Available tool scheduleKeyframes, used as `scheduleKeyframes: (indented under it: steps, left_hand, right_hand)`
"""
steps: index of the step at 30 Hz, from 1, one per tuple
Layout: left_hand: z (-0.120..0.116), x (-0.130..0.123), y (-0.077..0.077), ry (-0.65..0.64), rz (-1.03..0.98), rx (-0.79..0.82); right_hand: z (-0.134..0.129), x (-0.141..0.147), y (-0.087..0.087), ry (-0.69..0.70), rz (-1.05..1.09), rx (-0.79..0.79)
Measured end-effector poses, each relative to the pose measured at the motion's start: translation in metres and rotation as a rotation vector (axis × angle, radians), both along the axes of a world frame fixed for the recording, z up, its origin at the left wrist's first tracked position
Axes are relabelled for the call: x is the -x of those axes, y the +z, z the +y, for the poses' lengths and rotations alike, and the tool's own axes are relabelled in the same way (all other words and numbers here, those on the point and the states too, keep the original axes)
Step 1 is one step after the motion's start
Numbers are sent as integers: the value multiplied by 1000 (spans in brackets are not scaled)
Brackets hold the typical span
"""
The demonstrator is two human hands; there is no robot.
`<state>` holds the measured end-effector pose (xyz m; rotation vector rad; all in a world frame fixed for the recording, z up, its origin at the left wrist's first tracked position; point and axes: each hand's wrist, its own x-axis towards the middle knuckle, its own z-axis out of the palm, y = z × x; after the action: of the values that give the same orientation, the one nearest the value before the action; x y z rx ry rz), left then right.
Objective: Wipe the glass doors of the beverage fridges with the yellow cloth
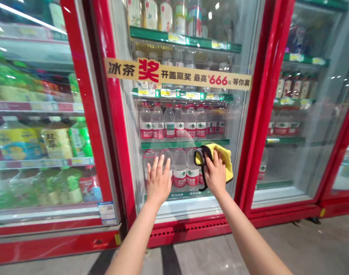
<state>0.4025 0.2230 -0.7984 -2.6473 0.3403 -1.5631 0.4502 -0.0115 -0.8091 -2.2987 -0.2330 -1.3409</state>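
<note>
In the head view, my right hand (215, 175) presses a yellow cleaning cloth (226, 162) with black edging against the glass door (163, 151) of a red-framed drinks fridge. Part of the cloth folds up beside my fingers, and its black edging hangs down to the left. To the left, my left hand (157, 182) is open, fingers stretched upward, at the glass with nothing in it. Whether its palm touches the pane cannot be told. Behind the glass, water bottles (179, 168) with red and white labels stand near both hands.
A beige banner strip (177, 74) crosses the door above my hands. Red frame posts (257, 110) border the door. Another fridge with green and yellow drinks (57, 139) stands left, and a further door is at right. Grey floor (203, 254) lies below the vented base (191, 231).
</note>
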Motion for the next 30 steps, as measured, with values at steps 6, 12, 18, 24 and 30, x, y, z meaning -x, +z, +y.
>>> scheduleKeyframes:
  steps: [6,12,18,24,30]
  left_hand:
    - [25,10,7,100,4,74]
    - [37,14,0,101,-15,116]
    - [55,18,-3,95,-83,146]
    - [67,20,-9,101,-131,175]
    - [81,24,-17,90,-159,144]
  right_hand:
    - [74,5,27,105,-66,28]
    - [67,12,-13,168,-230,187]
    - [101,8,35,115,-305,-4]
    - [113,15,28,208,-338,396]
    - [94,3,19,92,-300,361]
